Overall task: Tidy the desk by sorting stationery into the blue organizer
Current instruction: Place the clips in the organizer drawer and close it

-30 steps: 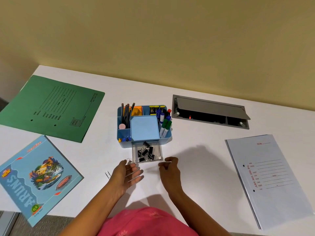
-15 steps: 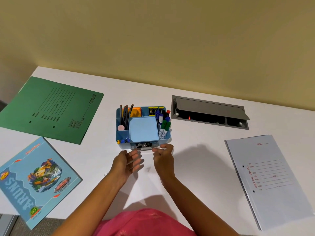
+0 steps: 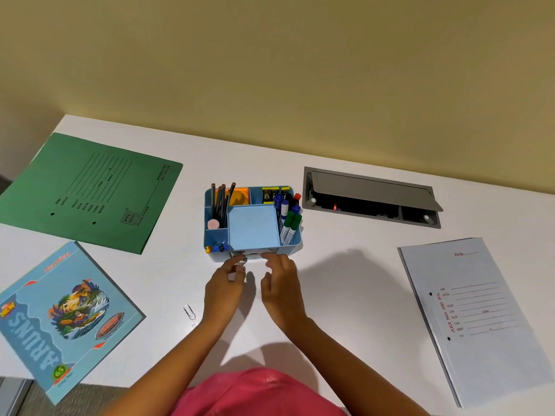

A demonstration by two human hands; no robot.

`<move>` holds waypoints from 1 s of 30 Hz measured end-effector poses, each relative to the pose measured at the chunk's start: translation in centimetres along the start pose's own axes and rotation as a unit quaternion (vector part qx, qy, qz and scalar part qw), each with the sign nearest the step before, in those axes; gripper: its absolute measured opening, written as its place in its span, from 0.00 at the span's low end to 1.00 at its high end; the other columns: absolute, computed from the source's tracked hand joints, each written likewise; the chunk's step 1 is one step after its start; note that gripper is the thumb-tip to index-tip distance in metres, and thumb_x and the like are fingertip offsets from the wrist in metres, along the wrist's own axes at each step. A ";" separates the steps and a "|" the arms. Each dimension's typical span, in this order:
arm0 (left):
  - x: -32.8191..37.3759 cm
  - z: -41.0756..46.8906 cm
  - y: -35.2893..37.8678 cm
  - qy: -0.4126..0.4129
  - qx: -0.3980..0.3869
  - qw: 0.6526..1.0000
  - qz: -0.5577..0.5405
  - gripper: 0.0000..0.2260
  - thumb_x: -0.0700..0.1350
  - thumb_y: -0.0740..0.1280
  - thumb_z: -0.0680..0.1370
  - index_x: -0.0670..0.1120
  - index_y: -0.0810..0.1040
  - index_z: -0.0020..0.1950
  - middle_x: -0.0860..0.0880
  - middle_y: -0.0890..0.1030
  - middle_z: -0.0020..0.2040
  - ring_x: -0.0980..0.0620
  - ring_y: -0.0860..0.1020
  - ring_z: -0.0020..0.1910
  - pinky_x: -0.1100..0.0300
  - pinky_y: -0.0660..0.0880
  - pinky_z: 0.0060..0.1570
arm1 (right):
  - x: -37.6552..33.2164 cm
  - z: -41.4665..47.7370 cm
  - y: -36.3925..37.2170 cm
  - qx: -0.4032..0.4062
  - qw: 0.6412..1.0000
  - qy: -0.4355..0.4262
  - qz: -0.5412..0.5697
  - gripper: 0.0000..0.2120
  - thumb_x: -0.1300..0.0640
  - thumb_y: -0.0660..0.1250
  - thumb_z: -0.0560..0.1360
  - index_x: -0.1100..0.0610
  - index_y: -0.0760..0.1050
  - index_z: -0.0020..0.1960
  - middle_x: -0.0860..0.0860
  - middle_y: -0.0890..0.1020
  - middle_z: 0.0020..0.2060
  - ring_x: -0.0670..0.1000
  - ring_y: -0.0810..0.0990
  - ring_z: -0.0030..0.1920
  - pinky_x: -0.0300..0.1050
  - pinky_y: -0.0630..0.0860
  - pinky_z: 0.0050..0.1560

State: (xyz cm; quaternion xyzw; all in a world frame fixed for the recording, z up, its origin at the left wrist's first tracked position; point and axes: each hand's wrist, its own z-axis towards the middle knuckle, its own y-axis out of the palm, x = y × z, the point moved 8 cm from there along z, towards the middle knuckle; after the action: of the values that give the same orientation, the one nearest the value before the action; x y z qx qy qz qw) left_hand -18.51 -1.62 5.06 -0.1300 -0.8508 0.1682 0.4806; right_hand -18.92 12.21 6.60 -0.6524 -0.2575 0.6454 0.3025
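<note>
The blue organizer (image 3: 215, 235) stands mid-desk with pencils (image 3: 221, 202), markers (image 3: 289, 223), push pins (image 3: 215, 249) and a blue note pad (image 3: 253, 226) in it. Its clear front drawer (image 3: 254, 254) is pushed almost fully in. My right hand (image 3: 279, 285) rests its fingertips against the drawer front and holds nothing. My left hand (image 3: 224, 288) is just left of it, fingers curled around a small shiny paper clip (image 3: 240, 260) at the drawer's left corner. Another paper clip (image 3: 189, 311) lies loose on the desk left of my left wrist.
A green folder (image 3: 90, 190) lies at the back left and a blue notebook (image 3: 60, 319) at the front left. A white file (image 3: 477, 319) lies on the right. A grey cable hatch (image 3: 372, 196) is sunk into the desk right of the organizer.
The drawer, pulled out with binder clips showing a second ago, has slid back into the organizer under my right hand. Both hands moved forward to the organizer's front.
</note>
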 end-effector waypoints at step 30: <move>-0.4 0.0 1.9 0.215 0.058 0.896 0.384 0.23 0.38 0.71 0.72 0.45 0.74 0.66 0.41 0.81 0.51 0.41 0.81 0.38 0.52 0.79 0.34 | 1.5 -2.2 2.2 -0.060 0.980 -0.051 -0.185 0.32 0.64 0.70 0.70 0.52 0.66 0.71 0.56 0.76 0.47 0.54 0.76 0.46 0.44 0.79 0.46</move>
State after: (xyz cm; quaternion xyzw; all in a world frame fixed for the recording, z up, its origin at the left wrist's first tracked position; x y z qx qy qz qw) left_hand -18.24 -0.08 4.01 -0.4513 -0.5999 0.3564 0.5563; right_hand -16.83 11.66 4.01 -0.5767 -0.4272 0.5937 0.3638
